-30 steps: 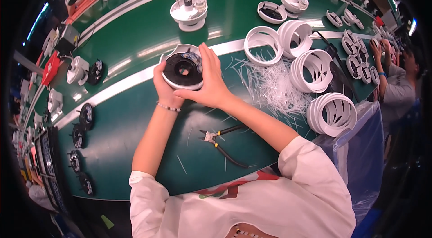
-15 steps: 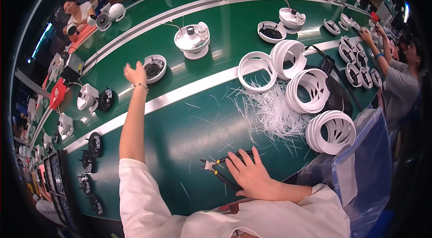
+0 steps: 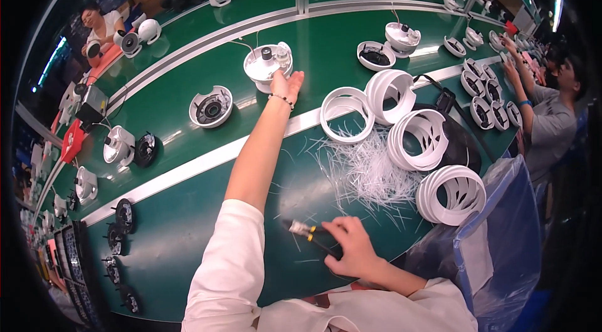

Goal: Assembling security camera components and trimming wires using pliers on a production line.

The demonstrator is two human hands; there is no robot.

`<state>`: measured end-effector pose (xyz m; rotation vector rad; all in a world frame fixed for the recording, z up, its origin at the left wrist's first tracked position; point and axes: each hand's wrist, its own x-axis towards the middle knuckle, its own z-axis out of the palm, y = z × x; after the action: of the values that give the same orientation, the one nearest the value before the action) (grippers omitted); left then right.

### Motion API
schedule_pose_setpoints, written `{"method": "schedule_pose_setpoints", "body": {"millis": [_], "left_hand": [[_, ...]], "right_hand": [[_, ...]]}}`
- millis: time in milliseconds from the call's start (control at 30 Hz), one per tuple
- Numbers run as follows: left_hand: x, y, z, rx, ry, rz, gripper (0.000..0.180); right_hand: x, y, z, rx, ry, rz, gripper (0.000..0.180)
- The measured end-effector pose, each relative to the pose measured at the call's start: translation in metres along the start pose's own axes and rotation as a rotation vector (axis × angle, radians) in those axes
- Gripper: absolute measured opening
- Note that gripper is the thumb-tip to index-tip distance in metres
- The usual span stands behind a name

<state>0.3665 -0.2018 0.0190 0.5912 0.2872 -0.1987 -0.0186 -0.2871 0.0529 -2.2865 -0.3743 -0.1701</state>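
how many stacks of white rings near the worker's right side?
4: one beside the white stripe, one behind it, one over the plastic trimmings, one nearest the blue bag. Single rings inside each stack can't be counted.

Stacks of white rings (image 3: 401, 95) stand along the right of the green table (image 3: 188, 206), with more stacks (image 3: 451, 192) nearer the edge. Thin white offcuts (image 3: 364, 172) lie scattered between them. A round housing (image 3: 211, 107) sits beside a pale stripe (image 3: 182, 175) that runs across the table. Black discs (image 3: 123, 214) line the left rim. A bowl part (image 3: 375, 55) lies farther back. A blue plastic bag (image 3: 501, 238) hangs at the right. A co-worker (image 3: 552, 118) works at the far right.
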Motion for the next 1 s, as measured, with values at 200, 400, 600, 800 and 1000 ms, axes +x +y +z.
{"method": "schedule_pose_setpoints", "body": {"millis": [200,400,600,800,1000], "left_hand": [[-0.084,0.016,-0.001,0.135,-0.269,-0.082,0.034],[-0.215,0.066,-0.014,0.732,-0.458,-0.150,0.046],[-0.265,0.083,-0.032,0.909,-0.452,-0.187,0.053],[-0.284,0.094,-0.030,1.017,-0.451,-0.172,0.051],[-0.285,0.097,-0.029,1.126,-0.492,-0.082,0.061]], "right_hand": [[0.013,0.016,-0.049,1.473,-0.111,0.306,0.049],[0.059,0.020,-0.074,1.714,-0.437,0.273,0.055],[0.086,0.008,-0.063,1.556,-0.475,0.352,0.047],[0.088,0.003,-0.060,1.547,-0.505,0.385,0.047],[0.085,0.001,-0.067,1.498,-0.547,0.369,0.051]]}}
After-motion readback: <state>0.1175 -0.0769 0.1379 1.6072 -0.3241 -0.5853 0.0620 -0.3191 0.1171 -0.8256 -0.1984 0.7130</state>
